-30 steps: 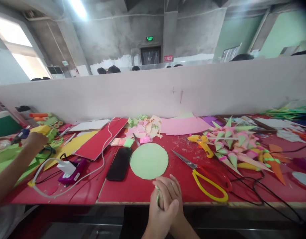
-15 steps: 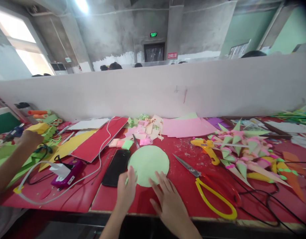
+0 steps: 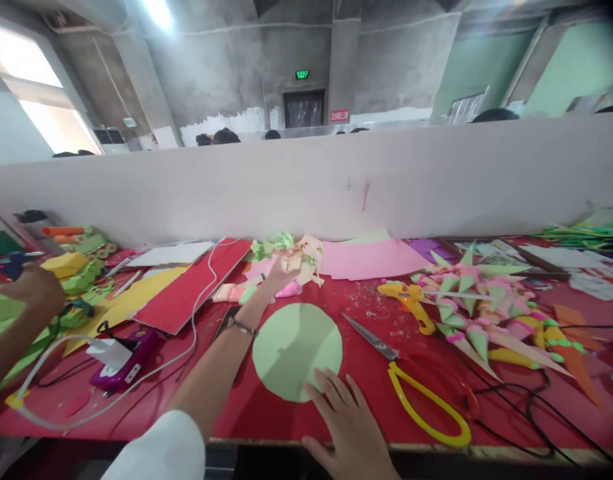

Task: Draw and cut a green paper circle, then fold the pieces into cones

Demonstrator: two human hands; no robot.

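Note:
A round light-green paper disc (image 3: 296, 350) lies flat on the red table (image 3: 356, 413). My right hand (image 3: 344, 420) rests with spread fingers on the disc's lower right edge. My left hand (image 3: 280, 273) is stretched out to the pile of small paper pieces (image 3: 309, 250) at the back; its fingertips are too small and blurred to show whether they hold anything. The left forearm passes over the black phone, hiding most of it. Right of the disc lie large scissors (image 3: 426, 400) with a yellow and a red handle.
A yellow glue gun (image 3: 411, 303) and a heap of paper cones (image 3: 474, 300) lie to the right. Pink sheets (image 3: 371, 259) are at the back. To the left are a purple power strip (image 3: 124, 367), a white cable, a red board (image 3: 191, 287) and another person's hand (image 3: 39, 287).
My left hand has left the disc's near left side and reached forward to the paper pieces. My right hand remains at the disc's edge. The view has shifted slightly.

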